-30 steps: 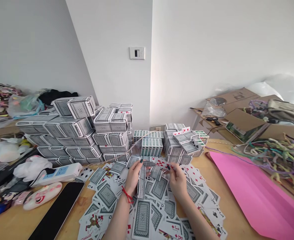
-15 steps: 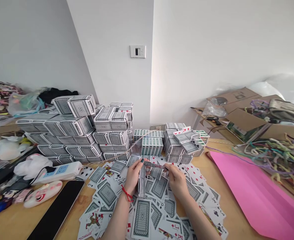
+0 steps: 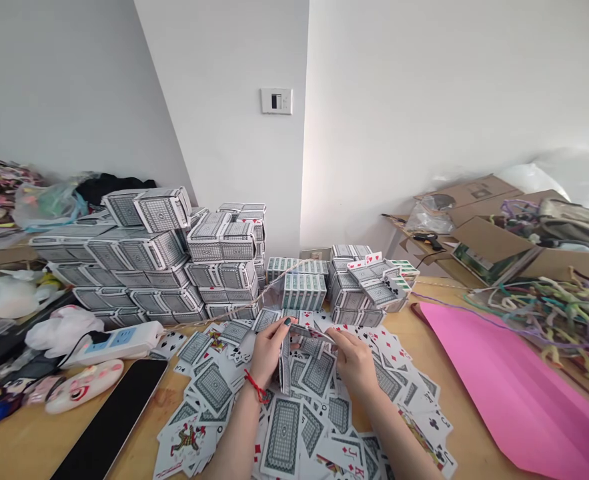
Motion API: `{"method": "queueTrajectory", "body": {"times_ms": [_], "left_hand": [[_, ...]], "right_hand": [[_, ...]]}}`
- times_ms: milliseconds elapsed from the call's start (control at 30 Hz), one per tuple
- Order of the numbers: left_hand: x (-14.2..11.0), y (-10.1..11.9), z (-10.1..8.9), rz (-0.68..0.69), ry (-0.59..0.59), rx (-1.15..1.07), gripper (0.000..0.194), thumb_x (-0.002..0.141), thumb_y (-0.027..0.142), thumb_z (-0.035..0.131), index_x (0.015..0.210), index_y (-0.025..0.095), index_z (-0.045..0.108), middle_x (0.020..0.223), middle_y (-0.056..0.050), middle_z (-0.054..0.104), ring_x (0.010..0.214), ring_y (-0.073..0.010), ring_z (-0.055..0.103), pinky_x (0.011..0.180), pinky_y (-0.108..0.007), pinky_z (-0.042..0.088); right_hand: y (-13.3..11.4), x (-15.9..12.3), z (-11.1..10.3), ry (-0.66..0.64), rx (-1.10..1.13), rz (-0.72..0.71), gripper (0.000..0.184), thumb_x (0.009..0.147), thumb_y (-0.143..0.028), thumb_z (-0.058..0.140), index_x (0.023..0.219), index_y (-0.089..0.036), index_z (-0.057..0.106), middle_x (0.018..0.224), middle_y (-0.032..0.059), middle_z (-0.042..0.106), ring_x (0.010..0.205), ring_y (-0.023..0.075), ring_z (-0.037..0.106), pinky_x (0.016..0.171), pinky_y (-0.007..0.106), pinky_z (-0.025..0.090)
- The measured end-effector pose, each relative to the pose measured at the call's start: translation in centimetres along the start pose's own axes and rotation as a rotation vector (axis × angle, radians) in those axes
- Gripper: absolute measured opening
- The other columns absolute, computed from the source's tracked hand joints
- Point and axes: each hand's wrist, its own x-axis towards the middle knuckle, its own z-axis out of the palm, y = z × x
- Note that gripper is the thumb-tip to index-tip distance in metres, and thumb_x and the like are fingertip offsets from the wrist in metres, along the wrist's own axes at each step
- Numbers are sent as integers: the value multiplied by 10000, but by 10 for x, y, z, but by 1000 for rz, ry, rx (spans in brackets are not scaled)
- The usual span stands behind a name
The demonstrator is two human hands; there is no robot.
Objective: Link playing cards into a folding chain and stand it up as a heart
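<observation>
Above loose cards (image 3: 283, 437), the folded cards (image 3: 285, 373) point lengthwise toward the person, pinched in the nearly closed left hand (image 3: 268, 353). Beyond, a card (image 3: 310, 331) spans crosswise to the right hand (image 3: 357, 363), whose closed fingertips grip its right end.

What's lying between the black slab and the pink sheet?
Loose playing cards, with the left forearm and right forearm over them, as the head view shows.

Single things, many cards (image 3: 283, 437)
One black slab (image 3: 110, 420), one power strip (image 3: 124, 341) and one pink sheet (image 3: 509, 380) are lying flat; one red bracelet (image 3: 257, 388) is showing; cards are overlapping beyond counting.
</observation>
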Motion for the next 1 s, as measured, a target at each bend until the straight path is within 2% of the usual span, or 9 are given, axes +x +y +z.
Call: {"method": "queueTrajectory", "body": {"times_ms": [200, 400, 567, 1000], "left_hand": [[1, -4, -1, 11, -26, 60, 308, 657, 373, 648, 870, 156, 696, 1017, -80, 650, 924, -259, 588, 612, -322, 555], [0, -5, 0, -13, -48, 75, 318, 646, 381, 657, 861, 151, 697, 996, -72, 664, 905, -250, 604, 607, -307, 556], [-2, -4, 3, -21, -50, 81, 323, 641, 378, 661, 862, 146, 701, 938, -72, 678, 859, -248, 618, 584, -304, 556], [-4, -6, 4, 25, -55, 143, 325, 684, 380, 620, 912, 160, 694, 883, -66, 675, 827, -236, 616, 591, -331, 562]], "right_hand": [[-3, 0, 4, -46, 76, 62, 477, 652, -20, 345, 970, -205, 649, 843, 58, 681, 722, 176, 630, 612, 272, 513], [-9, 1, 5, -76, 167, 105, 493, 650, -13, 338, 983, -206, 646, 835, 47, 680, 690, 158, 629, 593, 252, 516], [-12, 0, 9, -72, 92, 97, 453, 684, -28, 347, 980, -209, 638, 849, 47, 681, 722, 170, 634, 614, 259, 506], [-22, -1, 7, -113, 54, 103, 404, 740, -51, 334, 1014, -198, 592, 759, 44, 683, 623, 166, 626, 559, 243, 476]]}}
